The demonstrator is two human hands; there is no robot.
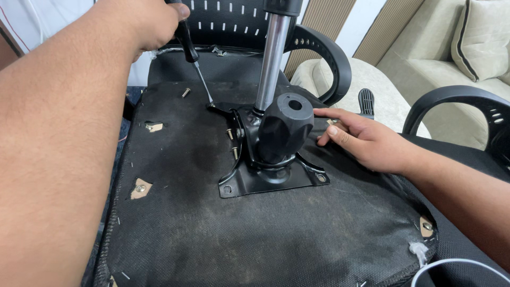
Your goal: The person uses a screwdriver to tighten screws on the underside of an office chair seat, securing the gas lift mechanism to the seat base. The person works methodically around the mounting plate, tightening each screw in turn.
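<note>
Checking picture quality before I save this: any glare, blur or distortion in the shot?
Head view: glare streaks the chrome column; the left forearm looms large and soft at the edge; the plate and screwdriver are sharp; lighting is even.

A home living room: beige sofa (425,69) with cushion (481,37) (ribbed wall panels (313,21) behind).

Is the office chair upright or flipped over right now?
Flipped over: the seat underside faces up, with the black mounting plate and chrome gas cylinder sticking upward. The left hand holds a screwdriver at the plate.
</note>
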